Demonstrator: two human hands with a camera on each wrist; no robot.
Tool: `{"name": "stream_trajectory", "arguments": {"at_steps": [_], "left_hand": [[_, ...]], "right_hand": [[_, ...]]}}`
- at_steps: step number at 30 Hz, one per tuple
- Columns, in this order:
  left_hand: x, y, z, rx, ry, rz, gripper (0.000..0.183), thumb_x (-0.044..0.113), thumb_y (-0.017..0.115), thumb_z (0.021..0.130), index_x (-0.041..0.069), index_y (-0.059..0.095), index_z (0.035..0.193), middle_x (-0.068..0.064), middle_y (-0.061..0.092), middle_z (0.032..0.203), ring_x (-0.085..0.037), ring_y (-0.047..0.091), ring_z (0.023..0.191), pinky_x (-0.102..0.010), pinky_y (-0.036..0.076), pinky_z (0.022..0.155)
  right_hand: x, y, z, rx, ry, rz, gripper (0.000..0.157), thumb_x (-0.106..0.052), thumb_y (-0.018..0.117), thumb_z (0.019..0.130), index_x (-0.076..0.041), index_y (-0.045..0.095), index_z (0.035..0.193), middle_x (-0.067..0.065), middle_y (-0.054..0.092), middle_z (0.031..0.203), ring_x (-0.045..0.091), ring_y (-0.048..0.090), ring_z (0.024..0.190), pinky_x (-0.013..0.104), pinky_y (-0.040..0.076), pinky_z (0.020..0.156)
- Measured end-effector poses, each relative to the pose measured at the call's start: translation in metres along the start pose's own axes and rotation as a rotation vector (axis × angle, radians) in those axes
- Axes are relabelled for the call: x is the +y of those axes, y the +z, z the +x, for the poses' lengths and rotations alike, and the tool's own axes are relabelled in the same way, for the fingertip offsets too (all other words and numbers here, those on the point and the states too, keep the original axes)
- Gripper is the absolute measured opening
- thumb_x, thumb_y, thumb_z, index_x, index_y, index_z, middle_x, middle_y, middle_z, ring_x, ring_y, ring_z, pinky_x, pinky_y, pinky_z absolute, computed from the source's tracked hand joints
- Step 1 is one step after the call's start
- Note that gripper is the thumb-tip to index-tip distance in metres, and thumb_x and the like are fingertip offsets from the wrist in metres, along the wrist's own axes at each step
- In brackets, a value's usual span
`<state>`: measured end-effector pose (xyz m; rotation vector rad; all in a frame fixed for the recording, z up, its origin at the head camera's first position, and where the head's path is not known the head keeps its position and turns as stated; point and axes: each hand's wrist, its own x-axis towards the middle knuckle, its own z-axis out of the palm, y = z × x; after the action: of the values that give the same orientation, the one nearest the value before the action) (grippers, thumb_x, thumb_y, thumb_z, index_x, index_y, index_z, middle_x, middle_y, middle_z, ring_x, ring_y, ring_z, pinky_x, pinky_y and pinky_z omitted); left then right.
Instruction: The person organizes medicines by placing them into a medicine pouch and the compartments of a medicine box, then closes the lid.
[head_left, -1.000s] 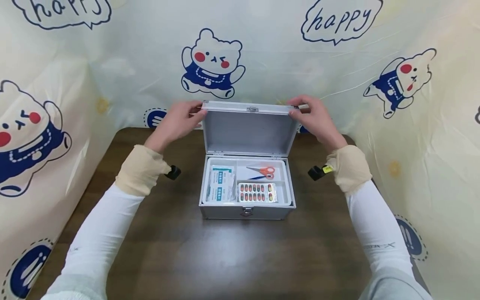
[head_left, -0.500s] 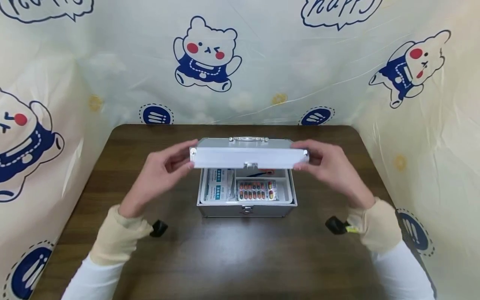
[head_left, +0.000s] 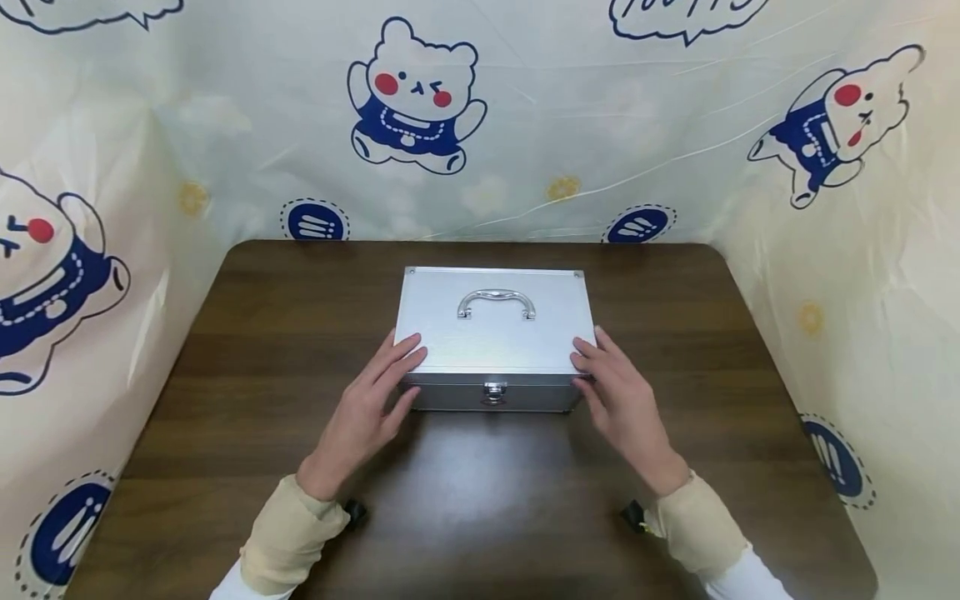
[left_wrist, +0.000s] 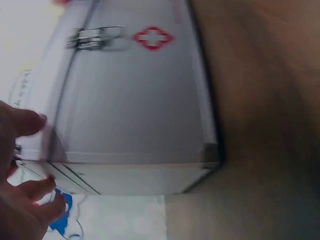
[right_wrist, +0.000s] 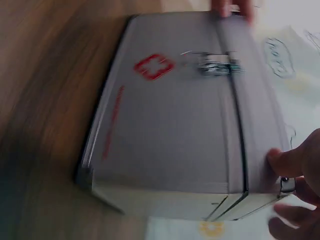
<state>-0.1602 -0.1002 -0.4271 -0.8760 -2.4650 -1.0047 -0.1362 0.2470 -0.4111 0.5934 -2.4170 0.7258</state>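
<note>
A silver metal first-aid box stands on the table with its lid down and a chrome handle on top. My left hand lies at the near left corner, fingertips on the lid and thumb by the front edge. At the near right corner my right hand touches the lid likewise, thumb at the front. Both wrist views are blurred; they show the front face with a red cross mark and a metal latch. Whether the latch is fastened I cannot tell. The contents are hidden.
The box sits on a dark brown wooden table with rounded far corners. A pale curtain printed with bears hangs behind and at both sides. Each wrist carries a small black camera, such as the left one.
The lid has swung down toward me from upright, covering the gauze packs, scissors and blister pack. Both hands came down with it, from gripping its corners to resting on them with straighter fingers.
</note>
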Motion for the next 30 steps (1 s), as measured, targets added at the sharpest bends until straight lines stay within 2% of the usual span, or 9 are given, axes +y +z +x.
{"name": "stream_trajectory", "arguments": {"at_steps": [3,5,9,12,14,16,19,26,30], "left_hand": [[-0.003,0.004,-0.003,0.022,0.012,-0.016,0.066,-0.005,0.079,0.078,0.007,0.057,0.139,-0.013,0.05,0.148,-0.036,0.037,0.146,-0.021,0.022,0.12],[-0.005,0.005,-0.002,0.029,0.005,-0.028,0.065,-0.006,0.078,0.078,0.009,0.057,0.138,-0.011,0.051,0.148,-0.034,0.036,0.146,-0.022,0.024,0.12],[-0.007,0.007,-0.001,0.032,0.002,-0.005,0.06,-0.004,0.077,0.081,0.01,0.059,0.137,-0.01,0.052,0.147,-0.034,0.037,0.146,-0.023,0.027,0.119],[-0.006,0.007,-0.001,0.04,-0.001,0.002,0.058,-0.004,0.077,0.081,0.009,0.06,0.135,-0.011,0.053,0.145,-0.034,0.039,0.145,-0.025,0.029,0.118],[-0.005,0.007,-0.001,0.035,-0.008,0.004,0.057,-0.003,0.077,0.082,0.01,0.06,0.135,-0.01,0.053,0.145,-0.034,0.038,0.145,-0.029,0.032,0.117],[-0.004,0.008,0.0,0.019,-0.018,-0.002,0.056,-0.002,0.076,0.083,0.01,0.06,0.135,-0.01,0.052,0.146,-0.034,0.037,0.146,-0.035,0.035,0.116],[-0.003,0.01,0.001,-0.001,-0.035,-0.005,0.055,-0.001,0.075,0.085,0.01,0.06,0.136,-0.009,0.052,0.147,-0.034,0.035,0.147,-0.045,0.039,0.112],[-0.004,0.007,0.0,0.038,-0.023,-0.019,0.052,-0.002,0.075,0.084,0.008,0.061,0.133,-0.01,0.054,0.144,-0.034,0.039,0.145,-0.034,0.035,0.116],[-0.005,0.005,-0.002,0.042,-0.024,-0.027,0.054,-0.003,0.075,0.083,0.009,0.061,0.134,-0.01,0.055,0.144,-0.035,0.038,0.145,-0.036,0.035,0.116]], "right_hand": [[-0.008,0.006,-0.003,-0.014,-0.06,-0.152,0.043,0.008,0.081,0.074,0.005,0.066,0.114,0.02,0.067,0.127,0.036,0.06,0.125,0.055,0.045,0.105],[-0.014,0.008,-0.003,-0.038,-0.075,-0.254,0.044,0.003,0.081,0.076,0.006,0.064,0.117,0.023,0.065,0.129,0.037,0.06,0.125,0.06,0.042,0.106],[-0.028,0.022,-0.003,-0.082,-0.136,-0.415,0.056,-0.003,0.079,0.077,0.004,0.058,0.128,0.028,0.059,0.134,0.045,0.054,0.129,0.063,0.039,0.108],[-0.038,0.046,-0.003,-0.097,-0.183,-0.5,0.074,-0.014,0.083,0.074,-0.005,0.049,0.14,0.028,0.051,0.14,0.049,0.046,0.132,0.064,0.038,0.107],[-0.04,0.064,-0.005,-0.062,-0.195,-0.56,0.081,-0.016,0.083,0.072,-0.012,0.044,0.143,0.027,0.047,0.142,0.047,0.044,0.133,0.061,0.038,0.105],[-0.039,0.078,-0.006,0.001,-0.191,-0.58,0.083,-0.02,0.085,0.071,-0.015,0.042,0.142,0.026,0.045,0.141,0.045,0.043,0.131,0.06,0.036,0.099],[-0.034,0.089,-0.009,0.074,-0.181,-0.58,0.076,-0.017,0.081,0.074,-0.017,0.043,0.14,0.025,0.044,0.14,0.041,0.043,0.129,0.057,0.033,0.094],[-0.032,0.09,-0.007,0.081,-0.184,-0.493,0.08,-0.025,0.087,0.071,-0.019,0.046,0.139,0.023,0.045,0.141,0.039,0.044,0.13,0.053,0.032,0.094],[-0.033,0.09,-0.005,0.07,-0.183,-0.441,0.08,-0.023,0.086,0.069,-0.018,0.048,0.139,0.024,0.046,0.14,0.039,0.043,0.13,0.053,0.031,0.092]]}}
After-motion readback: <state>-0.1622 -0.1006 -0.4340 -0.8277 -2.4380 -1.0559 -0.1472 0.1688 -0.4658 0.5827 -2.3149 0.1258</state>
